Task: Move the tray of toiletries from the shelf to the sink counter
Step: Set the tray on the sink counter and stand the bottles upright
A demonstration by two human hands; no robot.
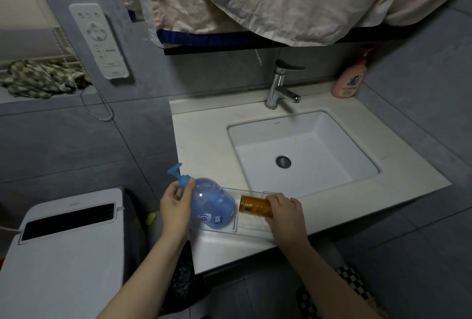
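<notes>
The table [209, 140] ran from left front to right rear, with the sink [301, 150] sunk in its middle and the tap [279, 86] behind. The clear tray [252, 224] lay on the table's front left corner, close to the near edge, its long axis running left to right across my view and roughly parallel to that edge. I judged the tray as already set down on the table, so the carry looked near its end.

In the tray's left compartment stood the blue pump bottle [212, 203], tilted with its nozzle leaning out to the left, beyond the tray's end. My left hand [176, 206] was at the tray's left end, its fingers [187, 187] curled round the bottle's neck. In the right compartment the amber bottle [255, 206] lay on its side, long axis along the tray, open end toward the blue one. My right hand [283, 212] was closed over its right end.

Each hand sat at its own end of the tray, so I judged the coming move as righting both bottles, the left hand nearer the blue, the right nearer the amber.
</notes>
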